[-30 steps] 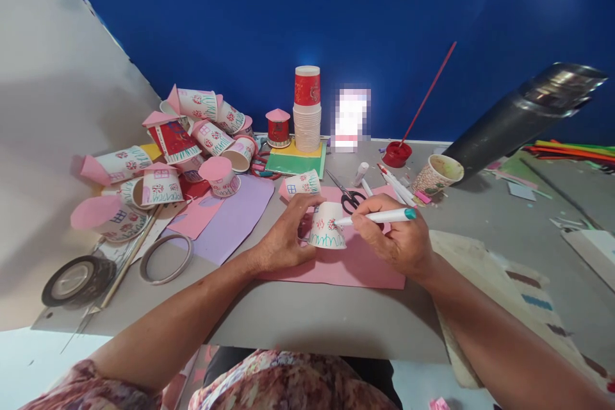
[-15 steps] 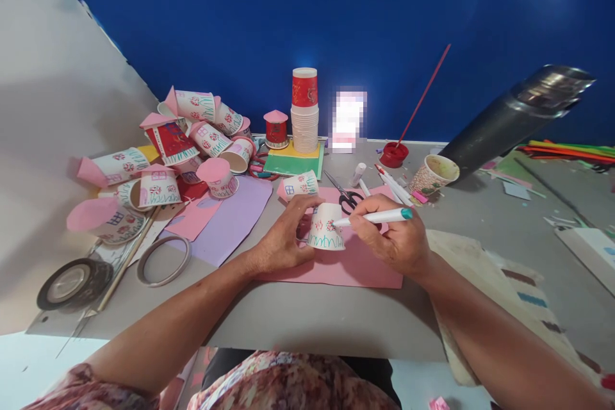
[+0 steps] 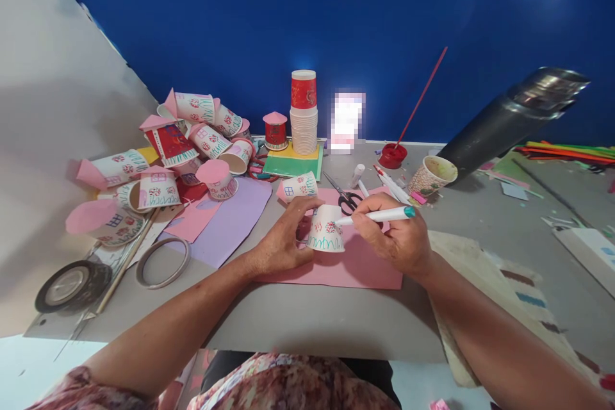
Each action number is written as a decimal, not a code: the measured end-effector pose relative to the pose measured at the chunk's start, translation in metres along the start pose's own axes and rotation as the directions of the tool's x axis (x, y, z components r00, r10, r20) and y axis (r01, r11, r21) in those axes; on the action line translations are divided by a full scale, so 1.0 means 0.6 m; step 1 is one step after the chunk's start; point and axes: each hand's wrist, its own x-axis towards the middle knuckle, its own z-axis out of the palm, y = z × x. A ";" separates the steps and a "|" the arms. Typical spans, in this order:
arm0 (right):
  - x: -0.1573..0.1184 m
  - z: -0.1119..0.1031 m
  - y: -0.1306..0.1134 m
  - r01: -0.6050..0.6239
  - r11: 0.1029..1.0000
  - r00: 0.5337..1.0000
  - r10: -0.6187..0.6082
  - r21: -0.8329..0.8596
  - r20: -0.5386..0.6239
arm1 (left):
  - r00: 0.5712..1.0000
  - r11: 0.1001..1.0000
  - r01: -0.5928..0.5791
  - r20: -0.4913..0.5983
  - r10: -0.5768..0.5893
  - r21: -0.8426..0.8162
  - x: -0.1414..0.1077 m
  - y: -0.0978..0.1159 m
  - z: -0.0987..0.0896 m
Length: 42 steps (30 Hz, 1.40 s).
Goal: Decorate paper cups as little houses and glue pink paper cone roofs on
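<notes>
My left hand [image 3: 287, 238] grips a white paper cup [image 3: 327, 229] from its left side, rim down, above pink paper [image 3: 358, 269]. The cup carries green wavy strokes near the rim and red and green dotted flowers. In my right hand [image 3: 396, 234] is a white marker [image 3: 377, 215] with a green end; its tip is at the flower on the cup's right side. Behind the held cup lies another decorated cup [image 3: 300, 186], beside black-handled scissors [image 3: 350, 201].
Decorated cups with pink paper tops [image 3: 158, 187] pile up at the left, near tape rolls [image 3: 163, 262]. A cup stack [image 3: 303, 115] stands at the back. To the right are a patterned cup [image 3: 432, 174], a dark flask [image 3: 500, 125] and a cloth [image 3: 473, 295].
The marker tip has shifted slightly right and up on the cup. Both hands keep their holds, and the view has moved very slightly.
</notes>
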 end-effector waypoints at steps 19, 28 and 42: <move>0.000 -0.007 0.004 0.000 1.000 1.000 -0.001 -0.024 -0.026 | 1.000 1.000 0.012 -0.001 -0.012 0.006 0.001 0.004 -0.001; 0.000 -0.003 0.003 0.011 0.998 1.000 -0.012 -0.063 -0.005 | 1.000 1.000 0.010 0.007 -0.010 -0.015 0.001 0.006 -0.001; 0.001 -0.009 -0.006 -0.062 0.998 0.998 0.062 0.008 -0.028 | 0.999 0.998 0.037 -0.008 -0.036 0.046 0.002 0.013 -0.008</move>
